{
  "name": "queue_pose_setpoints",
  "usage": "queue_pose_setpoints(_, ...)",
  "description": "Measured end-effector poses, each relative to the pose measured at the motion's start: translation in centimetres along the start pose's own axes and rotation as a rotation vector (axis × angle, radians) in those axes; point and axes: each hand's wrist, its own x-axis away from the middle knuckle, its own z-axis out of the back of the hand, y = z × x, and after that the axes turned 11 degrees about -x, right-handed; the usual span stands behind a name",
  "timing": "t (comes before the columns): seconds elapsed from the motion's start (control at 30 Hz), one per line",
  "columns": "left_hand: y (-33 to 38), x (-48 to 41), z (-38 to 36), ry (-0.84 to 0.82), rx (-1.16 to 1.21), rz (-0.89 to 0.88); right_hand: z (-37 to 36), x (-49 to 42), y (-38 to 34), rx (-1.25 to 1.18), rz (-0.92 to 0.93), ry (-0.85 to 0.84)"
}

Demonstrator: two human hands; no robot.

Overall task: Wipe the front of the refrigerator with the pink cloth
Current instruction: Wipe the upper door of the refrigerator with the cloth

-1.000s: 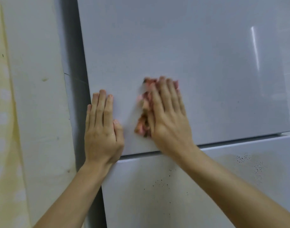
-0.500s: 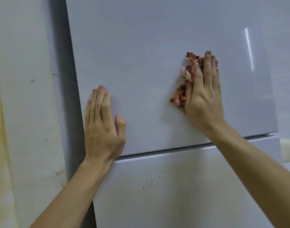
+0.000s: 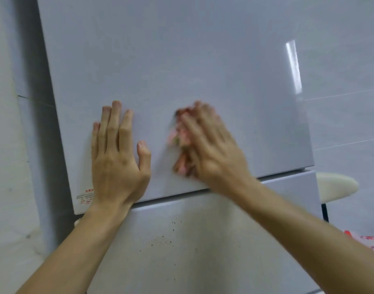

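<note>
From the head camera, the risk is slippage. The right hand (image 3: 211, 149) presses the crumpled pink cloth (image 3: 179, 141) to the glossy white upper refrigerator door (image 3: 182, 60) with straight, blurred fingers rather than gripping it, so a fast stroke could drop it. Dark specks (image 3: 167, 236) on the lower door might get missed. The cloth lies under those fingers and shows on the thumb side. The left hand (image 3: 116, 158) rests flat and empty on the door just beside.

The right hand (image 3: 213, 149) presses the pink cloth (image 3: 182, 143) flat on the fridge door (image 3: 182, 60), near its bottom edge. The left hand (image 3: 116, 158) lies flat beside it.
</note>
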Motion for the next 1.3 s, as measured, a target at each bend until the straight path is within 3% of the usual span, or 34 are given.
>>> queue_pose_setpoints(0.07,0.4,0.0,0.0,0.005,0.004,-0.028,1.5,-1.2,3.3,0.041,-0.179,0.148)
queue_pose_setpoints(0.13,0.8,0.2,-0.2,-0.012,-0.003,-0.06,2.3,-2.0,4.2,0.019,-0.36,0.194)
queue_pose_setpoints(0.2,1.1,0.6,-0.6,-0.034,-0.03,-0.084,1.8,-2.1,3.1,-0.006,-0.41,0.218)
queue_pose_setpoints(0.3,1.3,0.9,-1.0,-0.024,-0.066,-0.088,-0.2,0.0,-0.9,-0.048,-0.264,0.181)
queue_pose_setpoints(0.4,1.5,0.8,-0.9,-0.018,-0.068,-0.085,-1.8,3.6,-5.0,-0.1,-0.048,0.038)
queue_pose_setpoints(0.57,2.7,0.4,-0.8,-0.019,-0.054,-0.044,0.2,2.9,-2.6,-0.105,0.08,-0.027)
queue_pose_setpoints(0.67,3.8,-0.2,-1.0,-0.019,-0.02,-0.053,2.8,1.3,2.8,-0.038,-0.057,0.108)
queue_pose_setpoints(0.77,4.8,-0.6,-1.2,-0.015,0.001,-0.064,5.4,1.0,7.9,-0.009,-0.319,0.153)
queue_pose_setpoints(0.93,5.4,0.1,-1.5,-0.019,-0.003,-0.059,4.5,1.2,6.8,-0.025,-0.547,0.3)
queue_pose_setpoints(1.0,5.5,0.4,-1.8,-0.015,-0.027,-0.061,2.7,1.2,4.0,-0.024,-0.464,0.3)
queue_pose_setpoints(1.13,5.7,0.3,-1.8,-0.015,-0.035,-0.075,-0.1,3.7,-1.6,-0.061,-0.128,0.076)
queue_pose_setpoints(1.23,5.7,0.3,-1.9,-0.017,-0.046,-0.089,1.6,3.5,0.0,-0.063,0.015,-0.007)
queue_pose_setpoints(1.3,5.6,0.2,-2.0,-0.001,-0.051,-0.083,3.2,3.1,3.4,-0.036,-0.043,0.018)
